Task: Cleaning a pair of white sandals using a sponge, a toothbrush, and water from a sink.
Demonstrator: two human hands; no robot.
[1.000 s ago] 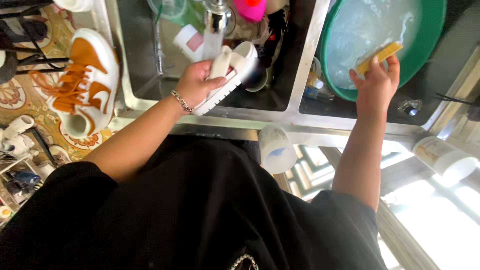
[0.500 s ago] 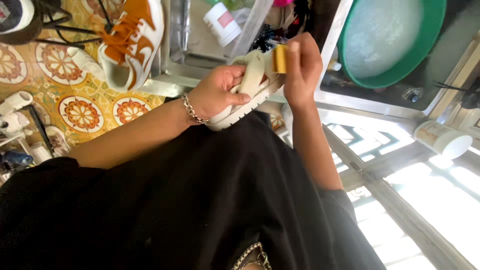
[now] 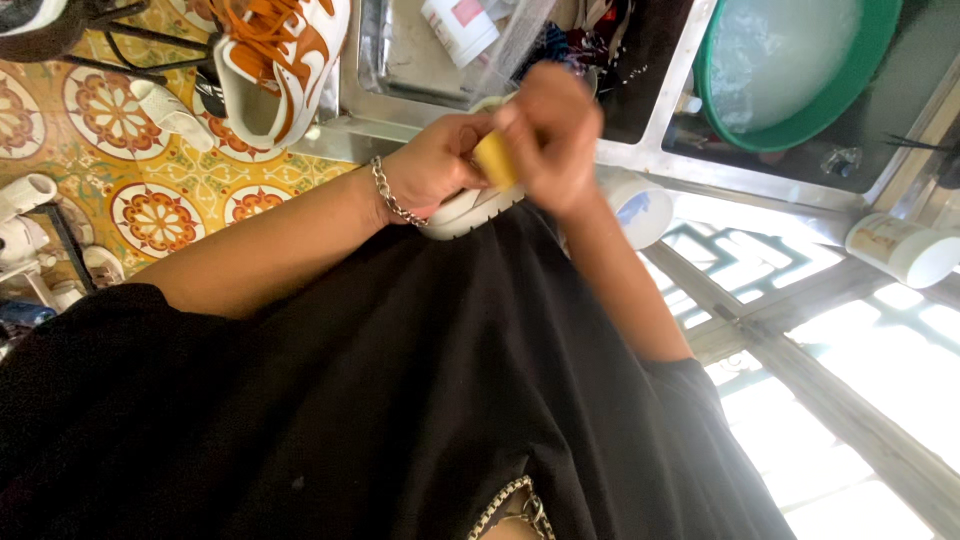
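My left hand (image 3: 435, 160), with a chain bracelet at the wrist, grips a white shoe (image 3: 462, 212) by its sole, close to my black top. My right hand (image 3: 550, 140) presses a yellow sponge (image 3: 494, 160) against the shoe. Most of the shoe is hidden behind both hands. A green basin (image 3: 800, 125) with soapy water sits in the steel sink at the upper right.
An orange and white sneaker (image 3: 275, 60) rests on the sink edge at the upper left. A white bottle (image 3: 458, 25) lies in the left sink bowl. White cups (image 3: 905, 250) stand to the right. Small white shoes (image 3: 25, 195) lie on the patterned tile floor.
My right hand has brought the yellow sponge from the green basin over to the white shoe. Both hands and the shoe have come nearer my body.
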